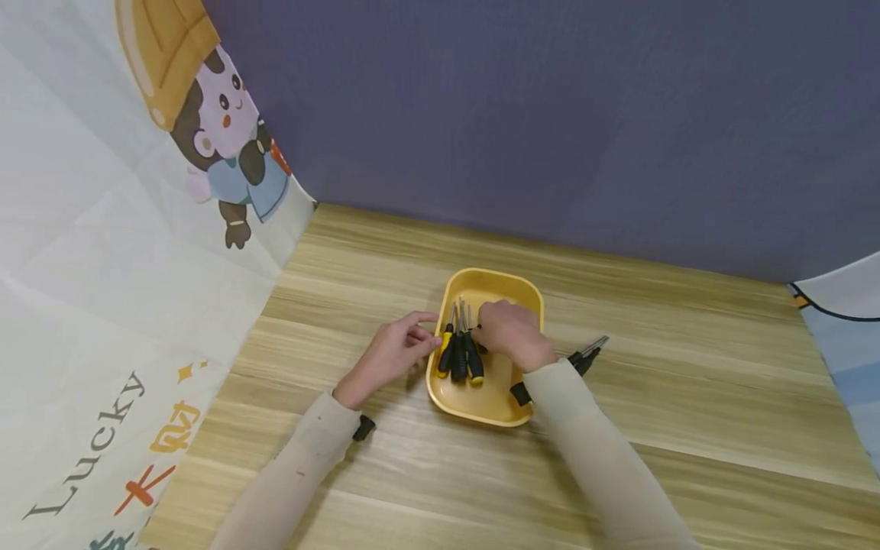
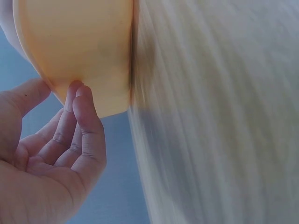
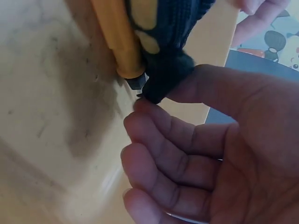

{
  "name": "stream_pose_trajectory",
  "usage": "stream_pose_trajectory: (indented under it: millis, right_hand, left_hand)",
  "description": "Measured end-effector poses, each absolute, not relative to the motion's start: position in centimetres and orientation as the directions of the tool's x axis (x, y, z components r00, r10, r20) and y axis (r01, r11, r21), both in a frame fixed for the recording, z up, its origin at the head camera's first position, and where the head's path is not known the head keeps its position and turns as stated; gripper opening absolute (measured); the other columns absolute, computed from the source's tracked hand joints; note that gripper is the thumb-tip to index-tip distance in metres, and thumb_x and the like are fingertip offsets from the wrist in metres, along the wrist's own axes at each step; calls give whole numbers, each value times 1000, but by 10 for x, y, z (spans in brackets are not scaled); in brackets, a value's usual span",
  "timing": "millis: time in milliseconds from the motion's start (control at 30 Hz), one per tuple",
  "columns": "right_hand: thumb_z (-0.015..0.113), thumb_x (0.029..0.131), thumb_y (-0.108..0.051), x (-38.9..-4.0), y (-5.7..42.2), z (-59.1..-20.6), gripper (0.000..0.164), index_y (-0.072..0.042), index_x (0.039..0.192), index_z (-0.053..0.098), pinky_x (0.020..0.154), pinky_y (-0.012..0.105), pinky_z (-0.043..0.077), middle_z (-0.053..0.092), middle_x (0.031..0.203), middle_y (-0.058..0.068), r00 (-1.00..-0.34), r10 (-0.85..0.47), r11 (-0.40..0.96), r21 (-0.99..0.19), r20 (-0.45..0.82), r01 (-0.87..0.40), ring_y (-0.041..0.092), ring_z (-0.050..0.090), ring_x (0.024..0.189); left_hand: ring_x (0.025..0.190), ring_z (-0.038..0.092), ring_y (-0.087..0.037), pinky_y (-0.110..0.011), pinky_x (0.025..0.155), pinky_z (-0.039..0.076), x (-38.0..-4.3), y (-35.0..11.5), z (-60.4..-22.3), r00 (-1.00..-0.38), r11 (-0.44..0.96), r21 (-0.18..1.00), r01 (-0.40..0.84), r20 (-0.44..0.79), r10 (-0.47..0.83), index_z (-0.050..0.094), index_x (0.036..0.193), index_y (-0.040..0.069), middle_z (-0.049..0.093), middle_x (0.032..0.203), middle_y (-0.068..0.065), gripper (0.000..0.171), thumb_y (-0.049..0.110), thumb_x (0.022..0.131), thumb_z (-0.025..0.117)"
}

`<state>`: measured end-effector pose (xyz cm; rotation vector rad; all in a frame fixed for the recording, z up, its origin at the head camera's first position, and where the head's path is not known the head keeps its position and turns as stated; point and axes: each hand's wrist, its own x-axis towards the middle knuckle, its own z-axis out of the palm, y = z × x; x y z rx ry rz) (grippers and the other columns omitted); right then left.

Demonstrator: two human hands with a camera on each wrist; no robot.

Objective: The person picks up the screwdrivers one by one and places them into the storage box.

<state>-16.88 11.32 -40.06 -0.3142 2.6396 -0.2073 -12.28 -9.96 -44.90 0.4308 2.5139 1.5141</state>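
A yellow plastic tray (image 1: 481, 410) stands on the wooden table, with several black-and-yellow screwdrivers (image 1: 473, 359) side by side in its left half, shafts pointing away. My left hand (image 1: 393, 350) holds the tray's left side. In the left wrist view its thumb rests at the rim and its fingertips touch the outer wall. Over the tray's right half, my right hand (image 1: 509, 330) reaches in from above. Its thumb and forefinger pinch a dark screwdriver (image 3: 170, 70) at the neck of the handle, in the right wrist view. A yellow handle (image 3: 117, 42) lies against it.
Right of the tray, dark tools with metal tips (image 1: 593, 351) lie partly hidden by my right sleeve. The wooden table (image 1: 687, 397) extends to both sides. A dark blue wall (image 1: 536, 130) rises behind it, and a printed white cloth (image 1: 69, 305) hangs at the left.
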Motion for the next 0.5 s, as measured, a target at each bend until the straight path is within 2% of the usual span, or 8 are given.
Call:
stream_pose_trajectory:
  millis: [367,500]
  right_hand:
    - [61,94,-25,-168,115,-401,28,-13,69,57,51,33,40,51,64,2,-867,-256,960,-221,-428,-174,19,51,58]
    - [59,97,-29,-167,117,-393,32,-12,69,57,50,33,41,51,65,3,-873,-252,961,-214,-417,-175,19,51,58]
  left_hand:
    - [84,70,-16,-27,72,59,-123,-99,-449,-945,451,879,154,-3,328,61,134,7,73,96,-4,43,20,95,72]
    - [84,70,-17,-27,71,59,-123,-100,-450,-944,450,879,156,-1,330,61,134,7,72,96,-4,43,19,94,72]
